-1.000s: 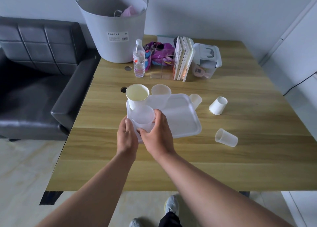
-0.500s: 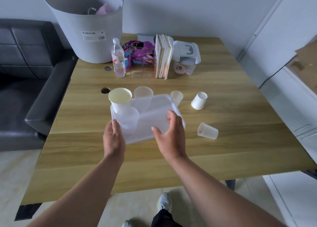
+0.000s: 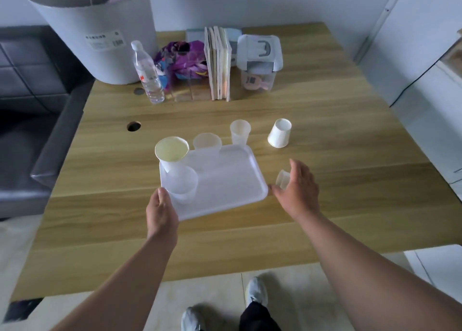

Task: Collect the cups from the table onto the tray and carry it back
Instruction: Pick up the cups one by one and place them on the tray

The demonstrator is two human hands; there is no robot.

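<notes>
A white plastic tray (image 3: pixel 225 188) lies on the wooden table. On it stand a paper cup (image 3: pixel 171 153), a translucent cup (image 3: pixel 207 149) behind it and a clear cup (image 3: pixel 182 185) at the near left corner. My left hand (image 3: pixel 161 212) grips the tray's near left edge. My right hand (image 3: pixel 298 187) is open, fingers spread over a clear cup lying on its side (image 3: pixel 283 178) just right of the tray. Beyond the tray stand a small translucent cup (image 3: pixel 240 131) and an upside-down white paper cup (image 3: pixel 280 136).
At the back of the table (image 3: pixel 325 205) are a grey tub (image 3: pixel 100 38), a water bottle (image 3: pixel 147 73), purple fabric (image 3: pixel 182 61), upright books (image 3: pixel 218 63) and a lidded box (image 3: pixel 258 61). A black sofa (image 3: pixel 32 121) lies left; a white cabinet (image 3: pixel 430 81) stands right.
My right hand has left the tray and moved right to the fallen clear cup. My left hand stays on the tray's near left edge. The camera has shifted closer.
</notes>
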